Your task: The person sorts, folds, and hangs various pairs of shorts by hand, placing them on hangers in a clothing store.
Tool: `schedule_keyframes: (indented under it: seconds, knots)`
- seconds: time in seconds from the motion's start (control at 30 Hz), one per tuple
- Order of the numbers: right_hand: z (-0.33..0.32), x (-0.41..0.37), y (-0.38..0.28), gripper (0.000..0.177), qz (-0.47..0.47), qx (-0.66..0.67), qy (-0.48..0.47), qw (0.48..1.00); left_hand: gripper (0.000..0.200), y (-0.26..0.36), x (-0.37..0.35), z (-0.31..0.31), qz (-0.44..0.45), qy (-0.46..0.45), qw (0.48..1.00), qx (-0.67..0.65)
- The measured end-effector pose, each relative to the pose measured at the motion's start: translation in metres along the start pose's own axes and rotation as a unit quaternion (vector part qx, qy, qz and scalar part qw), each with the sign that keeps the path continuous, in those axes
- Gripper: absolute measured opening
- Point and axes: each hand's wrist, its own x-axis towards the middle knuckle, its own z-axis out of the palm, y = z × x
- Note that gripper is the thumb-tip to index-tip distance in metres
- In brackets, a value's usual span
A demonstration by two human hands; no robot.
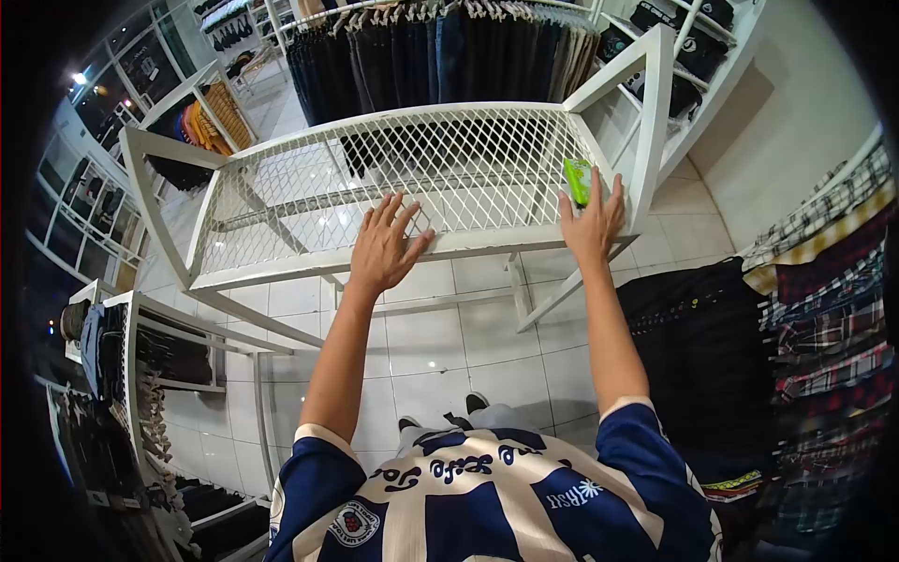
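Note:
A white metal rack [449,245] with a wire mesh shelf stretches across the view in front of me. My left hand [384,245] rests at the rack's front edge, fingers spread over the mesh, holding nothing. Near the shelf's right end, my right hand [593,220] is spread at the front edge, its fingertips beside a small green packet [578,180] lying on the mesh. The fingers are apart and not closed on the packet; whether they touch it is unclear.
Dark trousers [440,61] hang behind the rack. Plaid shirts [833,347] and black garments [698,347] are at the right. A white shelf unit [178,318] with clothes stands at the left. White floor tiles [426,342] show below the rack.

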Motion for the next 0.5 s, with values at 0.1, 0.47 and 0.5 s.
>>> schedule_keyframes:
  seconds: [0.1,0.47,0.5]
  knots:
    - [-0.032,-0.027,-0.034,0.073,-0.079,0.042,0.012,0.996,0.084,-0.012,-0.020,-0.024,-0.001,-0.047,0.999,0.025]
    - [0.000,-0.054,-0.066,0.074,-0.233,0.038,-0.227,0.945,0.097,-0.103,-0.050,-0.035,0.034,0.023,0.990,0.137]
    - [0.001,-0.055,-0.066,0.074,-0.233,0.039,-0.227,0.945,0.097,-0.104,-0.049,-0.035,0.030,0.017,0.990,0.138]
